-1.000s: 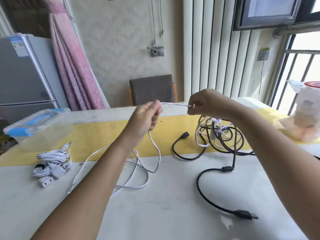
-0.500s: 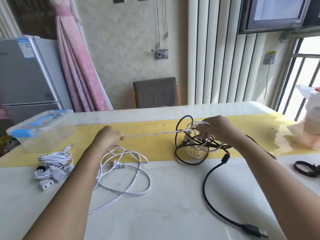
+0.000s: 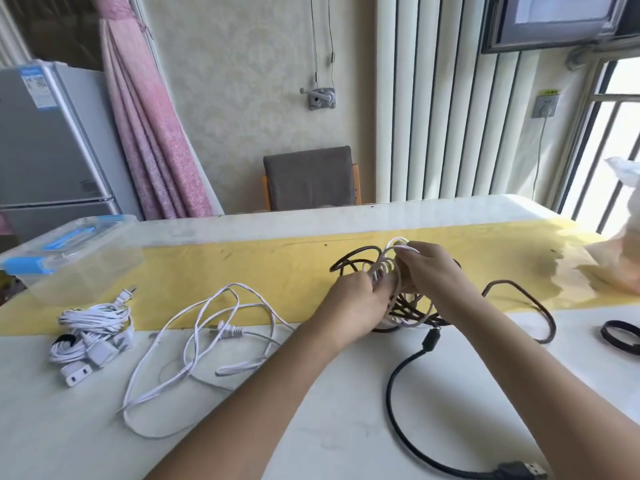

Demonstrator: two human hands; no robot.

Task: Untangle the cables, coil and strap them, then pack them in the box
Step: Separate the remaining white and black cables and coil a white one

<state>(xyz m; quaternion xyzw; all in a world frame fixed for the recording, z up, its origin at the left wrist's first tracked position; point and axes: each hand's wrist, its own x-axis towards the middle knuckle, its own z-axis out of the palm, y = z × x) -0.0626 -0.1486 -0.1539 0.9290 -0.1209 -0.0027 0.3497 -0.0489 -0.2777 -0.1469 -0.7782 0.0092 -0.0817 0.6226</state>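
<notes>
A tangle of white and black cables (image 3: 398, 299) sits on the yellow runner at the table's middle. My left hand (image 3: 353, 306) grips into its left side, fingers curled among the white loops. My right hand (image 3: 429, 271) holds the tangle from the right, fingers round white loops at the top. A loose white cable (image 3: 207, 337) trails from the tangle to the left across the table. A black USB cable (image 3: 408, 410) runs from the tangle toward the near edge. A coiled white cable bundle (image 3: 90, 327) lies at the left. The clear box (image 3: 69, 251) with blue clips stands at far left.
A black strap ring (image 3: 620, 336) lies at the right edge of the table. A bag (image 3: 620, 244) sits at the far right. A grey chair (image 3: 310, 178) stands behind the table. A fridge and pink curtain are at the back left.
My left hand let the taut white cable go slack and moved right into the tangle. My right hand stayed on the tangle, which now rests lower on the runner.
</notes>
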